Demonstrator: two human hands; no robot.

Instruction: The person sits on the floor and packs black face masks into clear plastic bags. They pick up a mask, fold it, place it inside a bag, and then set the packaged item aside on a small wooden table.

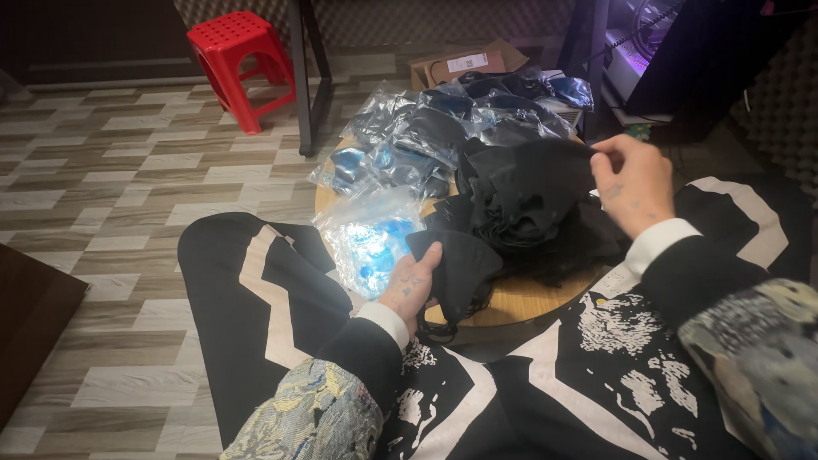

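The left hand (pixel 411 285) grips one black mask (pixel 456 268) at the round table's (pixel 528 300) near edge; the right hand (pixel 632 183) pinches another atop the black pile (pixel 520 192) beside it. Seemingly mid-sorting; next calls for lifting one mask clear.

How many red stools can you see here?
1. The red stool stands on the floor at the upper left, beside a dark table leg. Others may be out of view.
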